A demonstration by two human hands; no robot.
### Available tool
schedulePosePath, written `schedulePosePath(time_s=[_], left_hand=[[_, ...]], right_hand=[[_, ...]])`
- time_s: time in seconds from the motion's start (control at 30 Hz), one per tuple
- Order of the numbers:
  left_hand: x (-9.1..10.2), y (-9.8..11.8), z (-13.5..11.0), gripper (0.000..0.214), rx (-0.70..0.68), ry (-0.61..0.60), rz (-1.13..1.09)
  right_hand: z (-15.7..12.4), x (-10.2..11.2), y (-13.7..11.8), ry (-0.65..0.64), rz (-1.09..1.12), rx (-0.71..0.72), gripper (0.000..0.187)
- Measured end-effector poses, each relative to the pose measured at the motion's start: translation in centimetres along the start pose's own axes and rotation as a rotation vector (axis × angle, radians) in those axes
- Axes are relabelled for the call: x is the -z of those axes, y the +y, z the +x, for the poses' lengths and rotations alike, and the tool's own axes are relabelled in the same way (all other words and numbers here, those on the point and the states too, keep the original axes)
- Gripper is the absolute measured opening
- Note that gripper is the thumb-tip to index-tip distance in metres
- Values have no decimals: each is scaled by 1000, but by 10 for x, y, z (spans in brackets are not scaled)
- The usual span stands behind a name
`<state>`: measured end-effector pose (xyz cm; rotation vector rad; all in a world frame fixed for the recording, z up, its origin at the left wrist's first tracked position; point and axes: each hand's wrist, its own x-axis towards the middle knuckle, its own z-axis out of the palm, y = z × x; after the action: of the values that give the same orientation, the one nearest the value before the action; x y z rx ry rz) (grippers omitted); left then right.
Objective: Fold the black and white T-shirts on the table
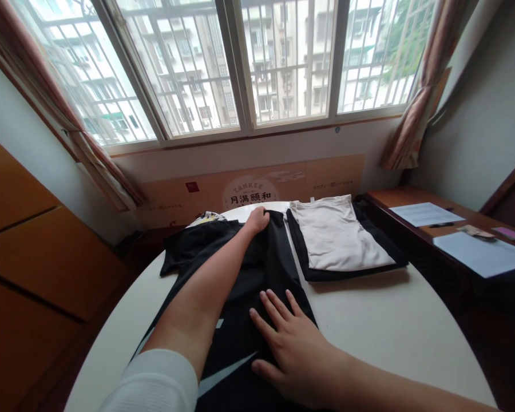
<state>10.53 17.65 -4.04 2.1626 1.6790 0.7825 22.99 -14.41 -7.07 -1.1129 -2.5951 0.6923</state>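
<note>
A black garment (236,286) with pale stripes and a small light label lies spread over the round white table (369,332). At its far edge my left hand (257,220) is closed on the cloth, with the arm stretched across it. My right hand (289,346) rests flat on the near part of the garment, fingers spread and holding nothing. More dark cloth (184,245) bunches at the far left, beside a white, yellow and black patterned piece (208,218). My left forearm hides some of the black garment, so I cannot tell its exact kind.
Right of the garment, a folded off-white garment (339,234) lies on folded black clothes (360,272). A brown desk (381,200) at the right bears papers (427,214) and a pen. Behind the table are a printed cardboard panel (283,177) and a window.
</note>
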Motion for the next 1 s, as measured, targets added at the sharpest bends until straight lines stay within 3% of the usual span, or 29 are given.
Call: schedulePosePath(time_s=[0.13, 0.27, 0.37, 0.5, 0.77, 0.9, 1.0], left_hand=[[-3, 7, 17, 31, 69, 42, -111], [-9, 8, 17, 19, 40, 21, -166], [-10, 4, 10, 8, -36, 6, -117], [-11, 0, 8, 14, -90, 39, -26], [-26, -16, 12, 14, 57, 19, 181], [-35, -7, 6, 31, 18, 48, 240], [-42, 7, 9, 40, -45, -44, 271]], right_hand=[[-3, 6, -6, 14, 14, 33, 81], [-7, 14, -11, 15, 17, 102, 78], [-8, 15, -10, -2, 31, 112, 78], [-7, 8, -9, -18, 48, 97, 82], [-6, -7, -8, -15, 46, 147, 86], [-6, -9, -6, -10, 46, 146, 91], [-8, -16, -7, 16, -7, 148, 87]])
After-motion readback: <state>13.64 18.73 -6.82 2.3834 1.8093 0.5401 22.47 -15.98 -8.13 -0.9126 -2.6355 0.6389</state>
